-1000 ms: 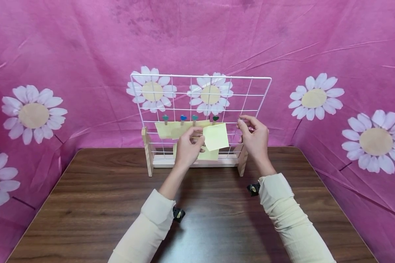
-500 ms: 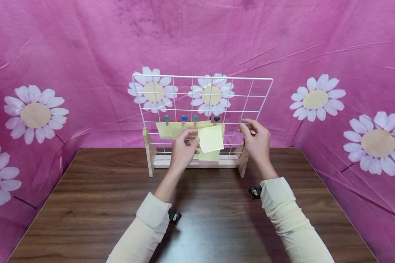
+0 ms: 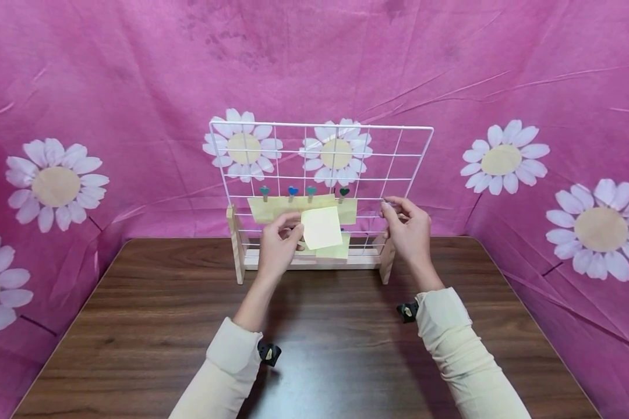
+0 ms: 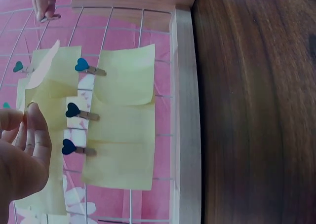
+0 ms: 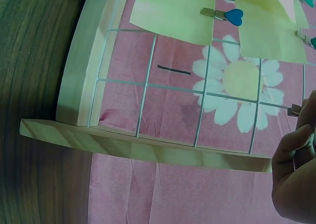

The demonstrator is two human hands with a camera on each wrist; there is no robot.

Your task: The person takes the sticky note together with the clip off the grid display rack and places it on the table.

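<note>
My left hand (image 3: pixel 279 247) pinches a yellow sticky note (image 3: pixel 322 228) by its left edge, in front of the white wire grid (image 3: pixel 322 125). On the grid's right side, my right hand (image 3: pixel 410 233) holds a small wooden clothespin (image 5: pixel 294 109) between thumb and fingers, its tip right at a wire; the rest is hidden by the fingers. Left of that hand, a row of yellow notes (image 3: pixel 262 210) hangs from heart-topped clothespins, one of them dark green (image 3: pixel 344 191). The left wrist view shows a lower row of notes (image 4: pixel 123 123) with blue-hearted clothespins (image 4: pixel 74 110).
Wooden feet (image 3: pixel 236 244) and a pale crossbar (image 3: pixel 335 265) carry the grid on a dark brown wooden table (image 3: pixel 340 337). Behind and beside it hangs a pink cloth (image 3: pixel 152 116) printed with white daisies.
My left hand has moved left and a little down, taking the sticky note with it. The right hand has sunk slightly but stays at the grid's right side.
</note>
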